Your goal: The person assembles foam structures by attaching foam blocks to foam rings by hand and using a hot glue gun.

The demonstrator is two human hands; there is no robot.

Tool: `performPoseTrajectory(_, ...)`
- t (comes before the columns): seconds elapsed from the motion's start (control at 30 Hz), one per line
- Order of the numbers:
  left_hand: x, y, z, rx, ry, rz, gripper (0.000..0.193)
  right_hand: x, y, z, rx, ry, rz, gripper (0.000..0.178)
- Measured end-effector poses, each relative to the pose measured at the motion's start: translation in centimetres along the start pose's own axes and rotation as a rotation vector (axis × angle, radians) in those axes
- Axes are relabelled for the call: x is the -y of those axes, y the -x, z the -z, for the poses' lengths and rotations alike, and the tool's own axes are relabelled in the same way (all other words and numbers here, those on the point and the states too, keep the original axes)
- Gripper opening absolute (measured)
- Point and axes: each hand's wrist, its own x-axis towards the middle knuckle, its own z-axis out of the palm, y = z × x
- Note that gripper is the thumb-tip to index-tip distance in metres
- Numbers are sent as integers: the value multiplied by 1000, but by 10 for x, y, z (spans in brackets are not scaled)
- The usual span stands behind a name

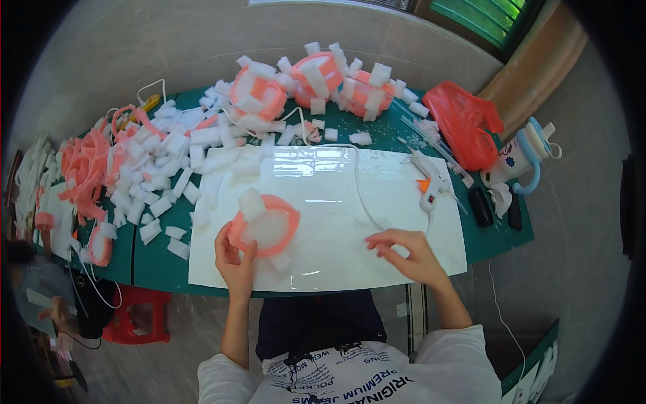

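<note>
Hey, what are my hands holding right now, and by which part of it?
Your left hand holds the pink-rimmed white piece by the lower left of its rim. Your right hand shows nothing in it.

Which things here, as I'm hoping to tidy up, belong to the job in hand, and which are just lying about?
Probably the job:
pink-and-white foam piece, in the left hand
white blocks
pink strips
glue gun
white board

Probably just lying about:
red bag
mug
crumpled white tissue
</note>
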Motion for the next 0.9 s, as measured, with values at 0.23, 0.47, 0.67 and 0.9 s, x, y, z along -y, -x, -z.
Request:
performPoseTrajectory(0.23,9,1,7,-33,-28,-46,54,-39,19,60,-575,200,-69,19)
performPoseTrajectory(0.47,22,3,13,-78,-89,-101,54,-124,10,145,-853,842,70,25)
performPoseTrajectory(0.67,6,1,-1,-13,-3,-126,48,-202,1,245,-402,1550,-281,60)
performPoseTrajectory(0.9,2,3,8,-48,-55,-129,48,-272,-20,297,-247,1405,-672,61)
